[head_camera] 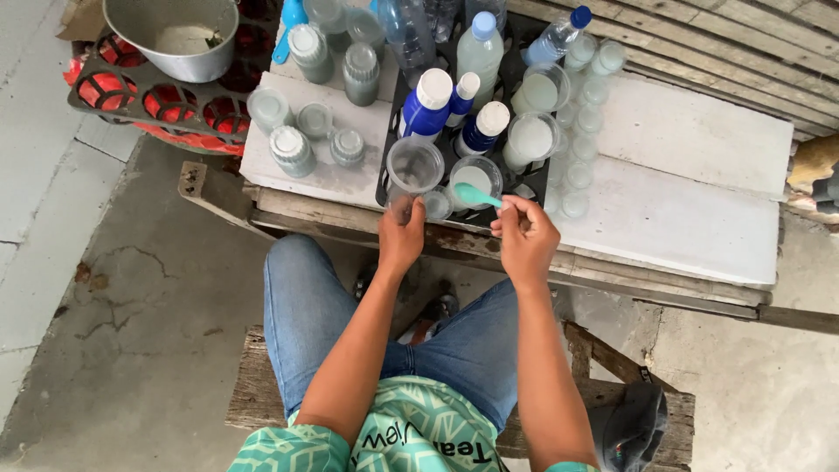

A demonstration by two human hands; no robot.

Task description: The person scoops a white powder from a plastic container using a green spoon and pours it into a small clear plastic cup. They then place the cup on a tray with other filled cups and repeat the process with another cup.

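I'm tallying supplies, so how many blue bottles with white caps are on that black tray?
3, close together on the black tray: one at the left, a slimmer one in the middle, one at the right. Others may be hidden behind the clear bottles.

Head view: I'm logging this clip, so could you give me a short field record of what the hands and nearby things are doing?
left hand: grips a small clear cup at the bench edge
right hand: pinches a teal spoon
spoon bowl: over a clear cup of white powder
tray: black rack with blue bottles and cups
surface: white board
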